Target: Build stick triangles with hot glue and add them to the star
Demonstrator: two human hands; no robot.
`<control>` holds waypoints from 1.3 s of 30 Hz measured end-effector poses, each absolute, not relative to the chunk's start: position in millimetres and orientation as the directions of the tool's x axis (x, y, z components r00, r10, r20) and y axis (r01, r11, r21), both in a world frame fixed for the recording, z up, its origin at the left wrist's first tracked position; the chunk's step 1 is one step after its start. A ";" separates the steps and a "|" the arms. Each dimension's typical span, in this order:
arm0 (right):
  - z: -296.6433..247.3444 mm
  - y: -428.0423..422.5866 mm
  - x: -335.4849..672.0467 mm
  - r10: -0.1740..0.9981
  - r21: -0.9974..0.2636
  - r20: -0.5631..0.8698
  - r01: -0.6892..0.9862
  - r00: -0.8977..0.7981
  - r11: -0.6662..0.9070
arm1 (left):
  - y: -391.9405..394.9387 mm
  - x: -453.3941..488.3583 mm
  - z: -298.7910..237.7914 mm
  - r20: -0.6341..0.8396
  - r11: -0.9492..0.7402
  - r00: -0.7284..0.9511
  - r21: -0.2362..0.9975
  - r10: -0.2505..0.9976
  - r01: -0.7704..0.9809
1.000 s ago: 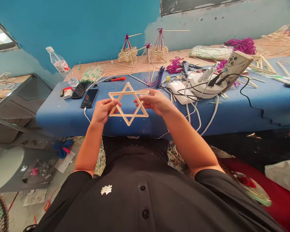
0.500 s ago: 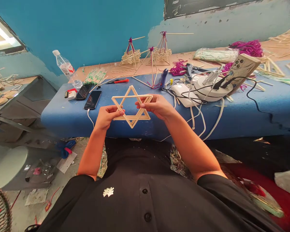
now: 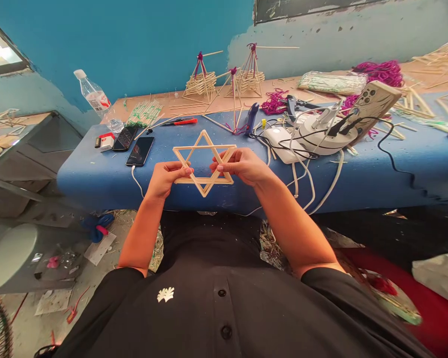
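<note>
Between my two hands is a six-pointed star frame [image 3: 205, 147] of thin pale wooden sticks, held up over the front of the blue worktop [image 3: 97, 174]. Several sticks lie stacked along its lower and right sides. My left hand [image 3: 166, 178] pinches the star's left side between thumb and fingers. On the right side, my right hand [image 3: 242, 165] grips the sticks, thumb in front and fingertips behind. The star stands roughly upright, facing me, with one point up and one down.
Behind stand stick pyramids [image 3: 201, 84] tied with purple cord. A bottle [image 3: 97, 102], a phone [image 3: 140, 151] on a cable and a red-handled tool [image 3: 186, 121] lie left. On the right are a white power strip [image 3: 323, 134] with tangled cables, another phone [image 3: 373, 107] and purple cord [image 3: 381, 74].
Both hands keep their hold on the star, which has barely moved. The background has shifted slightly left and up in view as my head moved.
</note>
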State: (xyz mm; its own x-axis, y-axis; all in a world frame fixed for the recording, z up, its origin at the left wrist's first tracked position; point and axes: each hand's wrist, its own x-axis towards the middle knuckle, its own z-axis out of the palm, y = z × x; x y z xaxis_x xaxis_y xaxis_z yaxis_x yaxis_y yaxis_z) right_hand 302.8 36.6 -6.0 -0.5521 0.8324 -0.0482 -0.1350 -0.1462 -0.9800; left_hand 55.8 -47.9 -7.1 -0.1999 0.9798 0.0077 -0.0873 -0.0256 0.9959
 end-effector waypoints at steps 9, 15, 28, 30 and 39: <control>-14.9 38.5 288.8 0.963 -0.846 0.177 -0.532 -0.204 0.042 | -44.2 39.2 -10.3 0.041 -0.120 -0.311 0.963 0.950 -0.242; -26.0 30.3 279.0 0.979 -0.811 0.124 -0.585 -0.161 0.006 | -33.1 83.2 -19.6 0.034 -0.095 -0.200 0.947 0.979 -0.306; -26.0 20.0 290.0 0.945 -0.830 0.049 -0.539 -0.322 -0.141 | 7.1 99.9 -24.4 -0.011 -0.114 -0.277 0.895 0.961 -0.430; -26.4 17.1 287.3 0.943 -0.842 0.045 -0.520 -0.330 -0.142 | 11.4 95.9 -25.8 0.000 -0.135 -0.294 0.887 0.956 -0.442; -31.1 41.5 274.0 0.987 -0.899 0.065 -0.437 -0.147 -0.006 | 31.4 100.1 -22.2 0.120 -0.236 -0.277 0.867 0.953 -0.438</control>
State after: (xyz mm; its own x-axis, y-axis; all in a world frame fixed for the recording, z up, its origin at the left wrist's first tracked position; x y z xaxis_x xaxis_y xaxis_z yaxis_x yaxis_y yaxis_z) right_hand 274.0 41.5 -31.1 -0.1473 0.9869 0.0651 -0.4371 -0.0059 -0.8994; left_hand 100.1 31.4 -22.2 -0.2768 0.9535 0.1196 -0.4381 -0.2360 0.8674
